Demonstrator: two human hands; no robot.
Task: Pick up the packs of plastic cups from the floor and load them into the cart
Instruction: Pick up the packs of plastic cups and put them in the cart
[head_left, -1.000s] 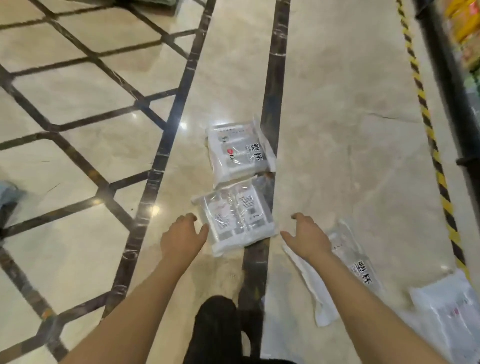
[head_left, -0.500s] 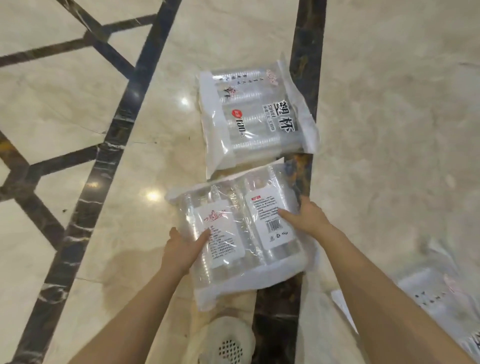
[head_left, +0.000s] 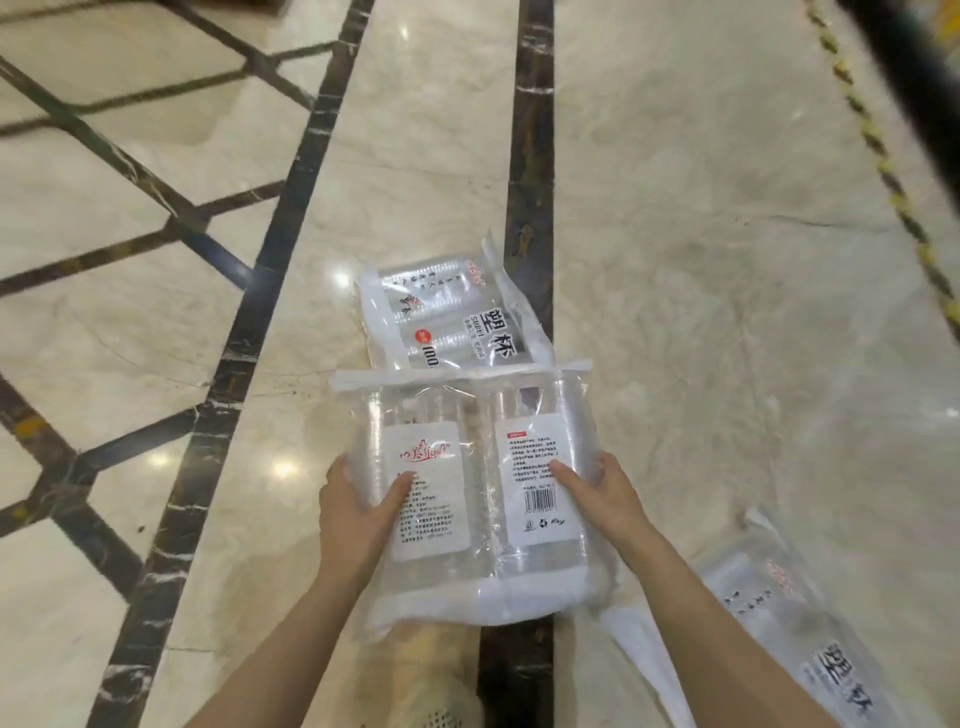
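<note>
A clear pack of plastic cups (head_left: 475, 467) with two white back labels is lifted off the marble floor between my hands. My left hand (head_left: 356, 506) grips its left side, thumb across the label. My right hand (head_left: 600, 491) grips its right side, thumb on the other label. A second pack (head_left: 447, 317), printed side up, lies on the floor just beyond the held one. A third pack (head_left: 795, 618) lies on the floor at the lower right. No cart is in view.
Beige marble floor (head_left: 701, 260) with dark inlaid strips (head_left: 530, 156). A black-and-yellow hazard stripe (head_left: 883, 171) runs along the right, beside a dark rail (head_left: 914, 88) at the top right. My white shoe (head_left: 441, 701) shows below the held pack.
Both hands reached the near pack, closed on its sides and raised it off the floor toward me. The view has pulled back up from the floor.
</note>
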